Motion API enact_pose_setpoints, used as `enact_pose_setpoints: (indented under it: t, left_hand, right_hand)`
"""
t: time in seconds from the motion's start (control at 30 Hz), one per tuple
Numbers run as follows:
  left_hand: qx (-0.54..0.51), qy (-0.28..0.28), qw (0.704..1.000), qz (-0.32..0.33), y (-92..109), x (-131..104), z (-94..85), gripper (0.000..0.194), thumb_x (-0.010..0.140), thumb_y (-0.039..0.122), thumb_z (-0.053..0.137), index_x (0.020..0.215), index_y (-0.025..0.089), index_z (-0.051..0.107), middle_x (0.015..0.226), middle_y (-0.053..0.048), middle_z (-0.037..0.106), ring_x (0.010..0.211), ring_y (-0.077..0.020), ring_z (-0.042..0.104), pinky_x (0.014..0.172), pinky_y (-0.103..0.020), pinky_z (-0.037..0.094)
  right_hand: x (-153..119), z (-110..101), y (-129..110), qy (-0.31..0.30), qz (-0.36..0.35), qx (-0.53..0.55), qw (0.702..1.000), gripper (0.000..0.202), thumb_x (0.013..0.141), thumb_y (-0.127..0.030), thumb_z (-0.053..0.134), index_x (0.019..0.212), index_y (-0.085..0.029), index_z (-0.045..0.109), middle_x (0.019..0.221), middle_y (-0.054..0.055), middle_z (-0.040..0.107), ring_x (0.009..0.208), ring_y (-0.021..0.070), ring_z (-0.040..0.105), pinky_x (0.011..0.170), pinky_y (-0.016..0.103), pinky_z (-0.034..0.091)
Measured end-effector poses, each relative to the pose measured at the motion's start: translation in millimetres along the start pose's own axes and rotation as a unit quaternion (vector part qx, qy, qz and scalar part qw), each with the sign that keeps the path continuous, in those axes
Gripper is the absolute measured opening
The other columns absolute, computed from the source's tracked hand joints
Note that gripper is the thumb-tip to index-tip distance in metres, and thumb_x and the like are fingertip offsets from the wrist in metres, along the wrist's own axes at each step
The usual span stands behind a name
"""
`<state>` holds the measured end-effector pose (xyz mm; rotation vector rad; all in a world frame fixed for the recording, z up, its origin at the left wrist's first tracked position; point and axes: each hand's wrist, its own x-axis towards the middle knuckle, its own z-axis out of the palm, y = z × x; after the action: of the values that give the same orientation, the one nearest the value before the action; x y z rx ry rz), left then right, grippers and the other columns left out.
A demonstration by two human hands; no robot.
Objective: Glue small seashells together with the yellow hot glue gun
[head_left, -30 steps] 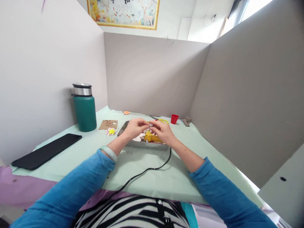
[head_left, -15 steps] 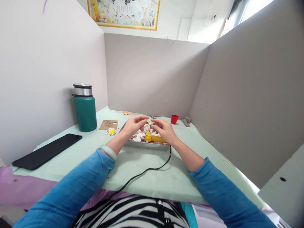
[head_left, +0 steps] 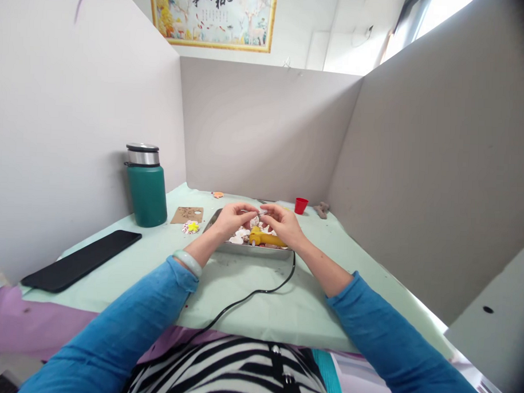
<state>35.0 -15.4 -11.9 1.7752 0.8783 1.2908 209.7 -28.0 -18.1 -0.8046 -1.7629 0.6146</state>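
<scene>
Above a metal tray my two hands meet, fingertips almost touching. Between them is a small whitish piece, too small to name. My right hand pinches this piece between thumb and fingers. My left hand, with a pale bangle on its wrist, is closed in a pinch at the piece's left side; whether it holds the piece or something else is hidden. A yellow hot glue gun lies in the tray on top of several white and speckled pieces, nearer my right hand.
A black cord runs from the tray to the table's front edge. Left stand a green bottle, a black flat slab, a brown card and a speckled flower with a yellow centre. A red cup stands behind, right. Grey partitions enclose the table.
My left hand has moved slightly right, and its thumb and fingers have closed together beside the small piece in my right hand. The right hand stays nearly in place.
</scene>
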Motion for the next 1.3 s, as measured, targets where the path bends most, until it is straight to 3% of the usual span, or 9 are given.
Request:
enact_pose_setpoints:
  t: [0.3, 0.63, 1.0, 1.3]
  left_hand:
    - [0.046, 0.012, 0.999, 0.014, 3, 0, 0.4, 0.029, 0.066, 0.039, 0.067, 0.079, 0.014, 0.065, 0.069, -0.002, 0.063, 0.05, -0.0105, 0.055, 0.05, -0.023, 0.044]
    - [0.076, 0.005, 0.995, 0.067, -4, 3, -0.9, 0.026, 0.068, 0.038, 0.065, 0.076, 0.014, 0.066, 0.076, -0.003, 0.061, 0.062, -0.0121, 0.056, 0.054, -0.024, 0.051]
    - [0.175, 0.014, 0.974, 0.143, -8, 5, -4.3, 0.017, 0.073, 0.031, 0.061, 0.076, 0.016, 0.069, 0.074, -0.003, 0.061, 0.061, -0.0104, 0.053, 0.057, -0.022, 0.045]
    - [0.19, 0.002, 0.969, 0.157, -7, 4, -3.9, 0.014, 0.074, 0.027, 0.06, 0.076, 0.017, 0.07, 0.075, -0.002, 0.061, 0.061, -0.0101, 0.051, 0.057, -0.022, 0.043]
  right_hand:
    - [0, 2, -1, 0.002, 0.008, 0.023, 1.0, 0.037, 0.073, -0.038, 0.062, 0.101, -0.015, 0.062, 0.07, 0.002, 0.061, 0.06, 0.014, 0.059, 0.054, 0.028, 0.049]
    - [-1, 2, 3, 0.002, -0.004, 0.002, 1.0, 0.034, 0.075, -0.032, 0.06, 0.103, -0.014, 0.062, 0.069, 0.001, 0.061, 0.059, 0.0136, 0.059, 0.056, 0.027, 0.049]
    - [0, 1, 7, -0.012, -0.011, -0.02, 1.0, 0.033, 0.076, -0.031, 0.06, 0.104, -0.015, 0.063, 0.071, 0.002, 0.063, 0.061, 0.0147, 0.061, 0.061, 0.029, 0.05]
    - [0, 1, 9, -0.038, -0.012, -0.02, 0.999, 0.03, 0.077, -0.032, 0.059, 0.102, -0.018, 0.065, 0.071, 0.002, 0.062, 0.061, 0.0146, 0.061, 0.062, 0.03, 0.052]
